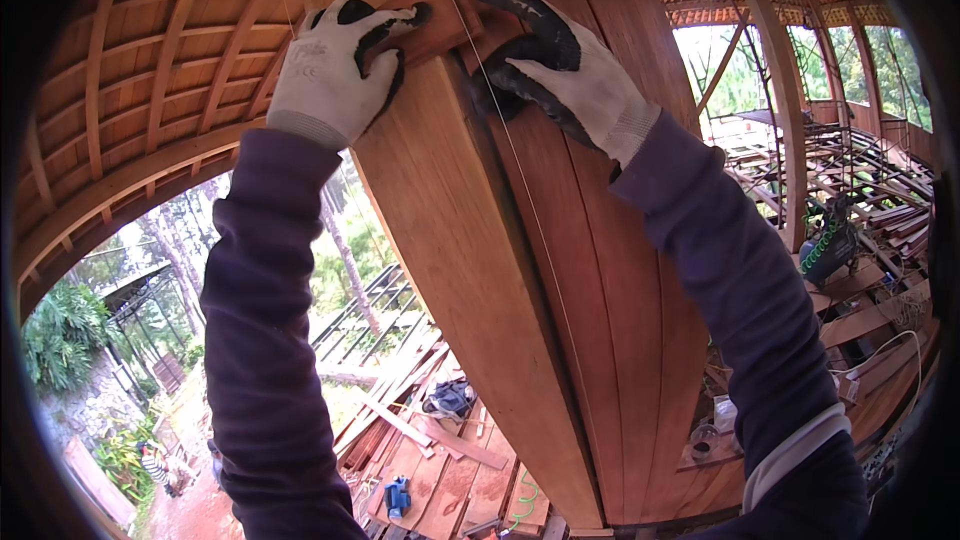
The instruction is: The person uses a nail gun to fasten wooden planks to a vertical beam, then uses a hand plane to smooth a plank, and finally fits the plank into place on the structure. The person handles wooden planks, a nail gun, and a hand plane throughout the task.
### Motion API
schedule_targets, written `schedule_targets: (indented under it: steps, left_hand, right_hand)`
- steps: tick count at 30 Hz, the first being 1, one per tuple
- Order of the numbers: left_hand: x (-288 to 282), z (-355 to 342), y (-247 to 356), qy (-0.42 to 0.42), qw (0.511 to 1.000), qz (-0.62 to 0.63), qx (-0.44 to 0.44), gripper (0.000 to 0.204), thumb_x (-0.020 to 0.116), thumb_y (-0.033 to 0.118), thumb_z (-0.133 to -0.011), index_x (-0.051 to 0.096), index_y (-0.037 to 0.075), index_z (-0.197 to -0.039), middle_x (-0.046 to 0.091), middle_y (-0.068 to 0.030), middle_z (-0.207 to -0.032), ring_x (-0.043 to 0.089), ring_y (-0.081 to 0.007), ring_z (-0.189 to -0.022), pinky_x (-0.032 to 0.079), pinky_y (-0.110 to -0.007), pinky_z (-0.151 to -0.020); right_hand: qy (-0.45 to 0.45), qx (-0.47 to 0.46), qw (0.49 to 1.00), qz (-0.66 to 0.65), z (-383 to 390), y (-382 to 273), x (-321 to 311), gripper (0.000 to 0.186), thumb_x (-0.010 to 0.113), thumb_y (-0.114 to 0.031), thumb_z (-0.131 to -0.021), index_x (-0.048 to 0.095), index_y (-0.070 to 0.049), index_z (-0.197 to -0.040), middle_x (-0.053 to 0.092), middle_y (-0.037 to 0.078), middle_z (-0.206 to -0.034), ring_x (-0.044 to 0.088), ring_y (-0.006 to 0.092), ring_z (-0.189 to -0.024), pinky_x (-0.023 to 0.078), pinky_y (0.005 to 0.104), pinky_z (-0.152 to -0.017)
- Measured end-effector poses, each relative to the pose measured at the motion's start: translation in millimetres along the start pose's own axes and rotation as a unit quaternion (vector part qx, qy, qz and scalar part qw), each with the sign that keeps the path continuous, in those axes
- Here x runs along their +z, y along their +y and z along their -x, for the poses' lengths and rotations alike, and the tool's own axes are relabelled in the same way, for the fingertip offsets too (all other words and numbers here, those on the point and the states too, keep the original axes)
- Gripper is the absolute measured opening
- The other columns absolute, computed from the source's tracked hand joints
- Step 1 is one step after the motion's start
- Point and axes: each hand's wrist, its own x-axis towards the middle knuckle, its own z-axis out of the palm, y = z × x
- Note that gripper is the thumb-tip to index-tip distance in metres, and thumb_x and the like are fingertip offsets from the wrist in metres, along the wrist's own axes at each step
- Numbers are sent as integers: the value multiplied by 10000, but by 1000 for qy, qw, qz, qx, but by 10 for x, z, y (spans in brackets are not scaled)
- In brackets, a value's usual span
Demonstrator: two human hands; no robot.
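Note:
My left hand (345, 65), in a white glove with dark fingertips, grips a short wooden board (435, 25) lying across the upper part of a thick wooden beam (450, 210). To the right, my right hand (565, 65), gloved alike, is close to wooden panelling (610, 240). Its index finger stretches toward the end of the short board, while the thumb and other fingers bend around a dark patch; whether that is an object or the glove's own palm is unclear. A thin pale string (545, 210) runs down between the hands, in front of the panelling.
A curved, ribbed wooden roof (160, 50) rises on the left. Below lie planks (450, 445), a blue power tool (397, 497) and a green coiled hose (525, 505). On the right stands a wooden post (785, 90) near heaped timber (880, 180). Another person (160, 465) is far below, lower left.

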Motion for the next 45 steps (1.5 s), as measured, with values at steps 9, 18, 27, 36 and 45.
schedule_targets:
  steps: [9, 18, 27, 36, 45]
  left_hand:
    - [-189, -79, -56, -131, 990, 23, -41, 341, 539, 214, -893, 656, 160, -1208, 650, -198, -1057, 610, -373, -995, 479, -444, -900]
    - [-292, -148, 78, -166, 984, -14, -62, 357, 532, 237, -885, 655, 165, -1212, 646, -201, -1086, 595, -371, -1040, 459, -442, -951]
    - [-514, -520, -117, -295, 941, -145, -85, 318, 586, 280, -884, 670, 102, -1134, 678, -216, -1007, 650, -354, -986, 501, -427, -889]
    - [-404, -490, -523, -303, 942, -74, -126, 271, 585, 255, -942, 666, 47, -1096, 709, -95, -896, 673, -190, -767, 518, -340, -706]
    - [-383, -371, -828, -272, 958, -28, -86, 295, 619, 225, -929, 644, 87, -1188, 708, -100, -910, 678, -198, -833, 514, -335, -730]
  right_hand:
    - [111, 4, 988, 105, 83, 11, 43, 415, 655, -253, -873, 582, -116, -1258, 679, 114, -984, 668, 239, -941, 535, 348, -865]
    - [66, 18, 996, 55, 58, 84, -20, 426, 664, -275, -871, 586, -92, -1248, 682, 117, -964, 672, 233, -932, 531, 348, -851]
    - [17, 57, 998, 18, 308, -197, -54, 409, 652, -214, -880, 578, -71, -1256, 680, 102, -873, 679, 201, -780, 534, 323, -763]
    - [32, -170, 962, 210, 859, 26, -93, 576, 684, -61, -826, 503, -122, -1369, 624, 36, -751, 588, 131, -601, 508, 283, -612]
    - [-1, -121, 974, 191, 881, -4, -62, 609, 668, -19, -792, 471, -13, -1369, 646, 77, -839, 661, 166, -737, 525, 297, -686]
